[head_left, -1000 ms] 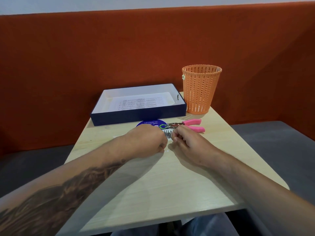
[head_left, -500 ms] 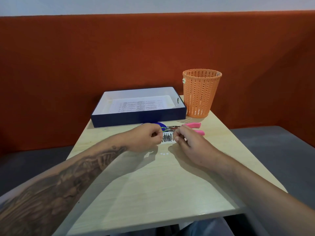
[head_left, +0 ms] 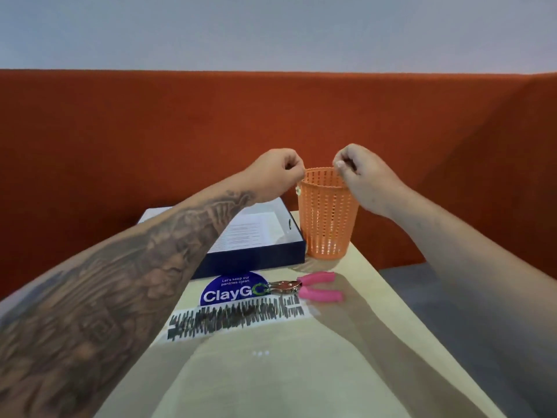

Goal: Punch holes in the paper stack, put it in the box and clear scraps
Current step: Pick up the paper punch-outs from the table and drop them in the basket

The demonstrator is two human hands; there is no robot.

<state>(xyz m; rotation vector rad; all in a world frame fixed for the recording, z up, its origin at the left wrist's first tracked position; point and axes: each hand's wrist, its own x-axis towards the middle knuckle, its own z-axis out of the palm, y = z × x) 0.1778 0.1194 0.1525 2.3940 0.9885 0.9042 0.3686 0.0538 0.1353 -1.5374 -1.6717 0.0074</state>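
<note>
Both hands are raised over the orange mesh basket (head_left: 327, 218). My left hand (head_left: 277, 173) hovers at its left rim with fingers pinched; what it pinches is too small to see. My right hand (head_left: 358, 176) is above the right rim, and a white speck like a paper scrap shows between thumb and finger. The navy box (head_left: 250, 260) left of the basket holds the printed paper stack (head_left: 247, 233). The pink-handled hole punch (head_left: 313, 286) lies on the table in front of the basket. A few tiny white scraps (head_left: 260, 353) rest on the tabletop.
A blue round sticker (head_left: 232, 292) and a white strip with black scribbles (head_left: 238, 318) are on the pale wooden table (head_left: 301, 384). An orange padded backrest (head_left: 120, 146) runs behind the table. The table's right edge drops to a grey seat (head_left: 470, 312).
Both hands lifted from the tabletop near the punch and moved up and back to above the basket, fingers still pinched. The camera tilted upward.
</note>
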